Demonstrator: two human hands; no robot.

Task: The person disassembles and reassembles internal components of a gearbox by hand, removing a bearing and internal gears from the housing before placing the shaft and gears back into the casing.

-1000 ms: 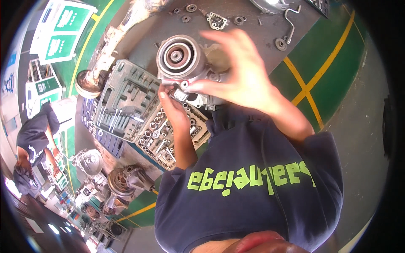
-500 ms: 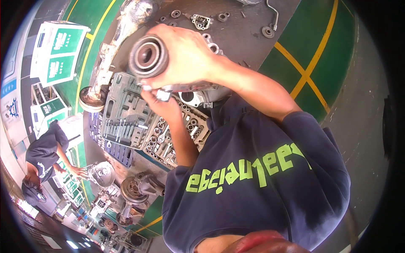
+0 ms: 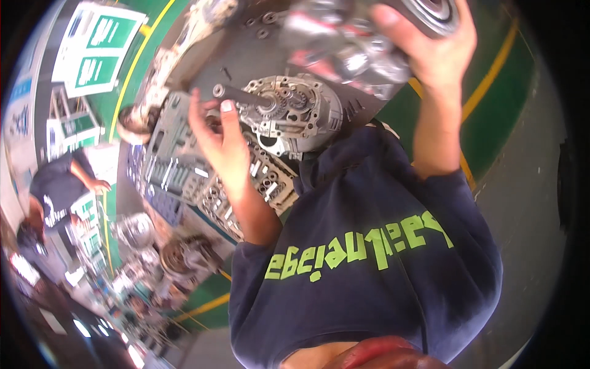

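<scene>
A big metal part (image 3: 350,49) is being held up by the right hand (image 3: 439,58), over the right side of the counter (image 3: 236,55) and apart from the gear case (image 3: 329,117). Its round end is being gripped between the thumb and fingers; its body is being blurred. Small toothed gears (image 3: 297,98) are being shown in the open gear case, where a long rod (image 3: 246,97) is being seen poking out to the left. The left hand (image 3: 224,144) is being held with its grip open near the rod's end; whether the rod is being touched cannot be told. An open tool box (image 3: 166,135) is being seen at the left.
</scene>
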